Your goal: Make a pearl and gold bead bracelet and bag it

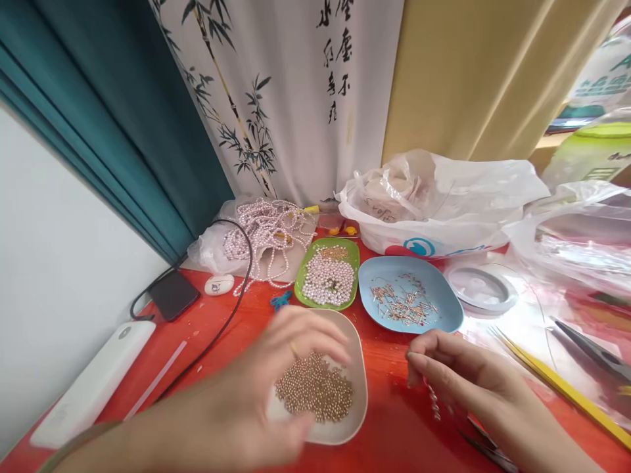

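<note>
My left hand, smeared by motion, hovers over a beige dish of small gold beads. Its thumb and fingers are apart, and nothing shows between them. Thumb and fingertips of my right hand pinch together to the right of that dish. A short strand of beads dangles below them; the pinched end is hidden. Just beyond lies a blue dish with loose metal pins and bits. Beside it, a green dish holds pale pink pearl beads and some gold pieces.
Pink pearl strands lie heaped at the back left, near a phone, a black cable and a white power strip. Yellow tweezers, pliers and a ring-shaped spool are at right, before plastic bags.
</note>
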A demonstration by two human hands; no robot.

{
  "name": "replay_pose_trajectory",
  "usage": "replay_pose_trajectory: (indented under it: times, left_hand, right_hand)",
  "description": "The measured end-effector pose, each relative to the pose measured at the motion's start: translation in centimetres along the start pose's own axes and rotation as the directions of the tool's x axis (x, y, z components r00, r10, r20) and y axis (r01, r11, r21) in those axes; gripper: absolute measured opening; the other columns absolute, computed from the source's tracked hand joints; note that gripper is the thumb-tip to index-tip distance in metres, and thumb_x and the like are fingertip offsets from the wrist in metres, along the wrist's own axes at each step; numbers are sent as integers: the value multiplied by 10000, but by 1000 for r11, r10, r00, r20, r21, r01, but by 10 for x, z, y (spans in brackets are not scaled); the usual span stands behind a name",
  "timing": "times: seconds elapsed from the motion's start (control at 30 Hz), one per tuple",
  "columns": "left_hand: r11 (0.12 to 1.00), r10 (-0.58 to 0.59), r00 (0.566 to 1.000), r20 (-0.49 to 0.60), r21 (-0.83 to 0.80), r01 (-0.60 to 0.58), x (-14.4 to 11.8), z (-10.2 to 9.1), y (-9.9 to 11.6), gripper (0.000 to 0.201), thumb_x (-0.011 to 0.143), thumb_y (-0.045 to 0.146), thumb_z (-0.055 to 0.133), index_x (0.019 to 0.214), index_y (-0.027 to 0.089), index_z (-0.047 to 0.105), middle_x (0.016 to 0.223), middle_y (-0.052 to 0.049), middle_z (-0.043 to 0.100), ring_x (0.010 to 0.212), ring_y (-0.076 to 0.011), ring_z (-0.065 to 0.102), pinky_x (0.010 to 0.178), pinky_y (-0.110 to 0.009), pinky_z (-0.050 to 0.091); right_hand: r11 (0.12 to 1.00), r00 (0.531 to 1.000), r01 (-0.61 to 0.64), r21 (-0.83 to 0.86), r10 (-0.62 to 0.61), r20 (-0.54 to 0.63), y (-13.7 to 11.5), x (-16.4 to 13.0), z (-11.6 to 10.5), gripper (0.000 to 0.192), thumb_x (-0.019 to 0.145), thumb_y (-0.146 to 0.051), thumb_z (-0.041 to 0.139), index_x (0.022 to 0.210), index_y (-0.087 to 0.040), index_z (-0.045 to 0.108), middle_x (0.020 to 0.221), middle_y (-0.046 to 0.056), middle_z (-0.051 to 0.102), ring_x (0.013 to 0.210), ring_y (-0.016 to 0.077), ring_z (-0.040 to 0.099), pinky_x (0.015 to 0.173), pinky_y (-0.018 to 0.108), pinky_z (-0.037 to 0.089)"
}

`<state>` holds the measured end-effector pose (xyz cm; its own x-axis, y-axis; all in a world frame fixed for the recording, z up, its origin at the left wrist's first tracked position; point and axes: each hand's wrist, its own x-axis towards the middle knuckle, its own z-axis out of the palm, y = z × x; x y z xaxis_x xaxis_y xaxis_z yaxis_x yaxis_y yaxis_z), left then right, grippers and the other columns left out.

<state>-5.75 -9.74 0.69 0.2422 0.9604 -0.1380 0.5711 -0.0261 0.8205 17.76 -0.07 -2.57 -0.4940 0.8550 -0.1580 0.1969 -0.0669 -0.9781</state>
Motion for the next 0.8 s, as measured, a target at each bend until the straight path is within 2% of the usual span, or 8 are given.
replay_pose_trajectory:
  times: [0.03, 0.1, 0.17, 0.23, 0.33, 0.47, 0.7, 0.8]
  left_hand:
    - [996, -42, 999, 30, 76, 39, 8, -17, 5, 496, 653, 189, 612, 1111, 349, 509, 1263, 14, 446, 1199, -281, 327, 1005, -434, 235]
    - [969, -176, 984, -25, 174, 178, 14, -40, 6, 686, 594, 246, 686, 1209, 355, 403, 1352, -1, 319, 1258, -296, 213, 1024, -466, 185]
    - [936, -235, 968, -90, 248, 250, 10, -45, -7, 900, 510, 280, 743, 1284, 351, 290, 1416, -20, 184, 1288, -323, 97, 1028, -504, 134]
    - [922, -266, 959, -99, 263, 283, 2, -39, -23, 1013, 499, 273, 747, 1333, 346, 175, 1438, -29, 117, 1296, -326, 43, 1028, -521, 110]
    - [938, -227, 971, -73, 252, 239, -3, -23, -38, 1021, 515, 285, 740, 1344, 333, 146, 1431, -40, 156, 1294, -320, 63, 1032, -522, 105]
    - [939, -180, 977, -112, 278, 205, 4, -14, -37, 1032, 474, 311, 762, 1336, 311, 194, 1409, -59, 210, 1278, -323, 127, 1025, -526, 150]
    - [939, -99, 992, -78, 322, 119, 17, -5, -39, 1058, 453, 370, 769, 1338, 283, 196, 1395, -67, 237, 1272, -320, 140, 1024, -516, 185]
    - [934, -100, 993, -63, 338, 116, 19, 1, -37, 1088, 449, 414, 766, 1345, 290, 161, 1411, -70, 195, 1277, -323, 105, 1020, -532, 177]
  right_hand:
    - [999, 1000, 31, -40, -31, 0, 1, 0, 0, 242, 774, -413, 514, 643, -210, 536, 588, -7, 546, 487, 110, 448, 454, 230, 351]
    - [992, 996, 83, -98, -84, -3, 4, 2, 0, 247, 791, -406, 489, 647, -210, 530, 614, 3, 539, 558, 134, 471, 501, 245, 362]
    - [986, 994, 105, -129, -104, 7, 6, 3, 1, 247, 807, -404, 462, 665, -211, 525, 640, 12, 539, 593, 147, 477, 517, 253, 362]
    - [984, 995, 102, -148, -100, 21, 7, 3, 2, 248, 813, -398, 454, 667, -210, 524, 638, 14, 537, 577, 144, 467, 503, 251, 359]
    - [988, 997, 79, -130, -80, -2, 6, 2, 6, 246, 807, -383, 469, 644, -206, 524, 587, -4, 509, 506, 120, 427, 461, 233, 345]
    - [993, 997, 58, -99, -63, -45, 4, 0, 11, 244, 795, -370, 475, 619, -205, 508, 549, -27, 475, 457, 101, 388, 431, 220, 323]
    - [983, 998, 52, -173, -44, 48, 8, 4, 8, 212, 803, -359, 459, 670, -204, 515, 598, -21, 512, 525, 120, 444, 486, 221, 363]
    - [986, 998, 47, -161, -41, 43, 12, 6, 5, 220, 812, -369, 446, 690, -199, 515, 629, -10, 539, 547, 123, 463, 504, 225, 373]
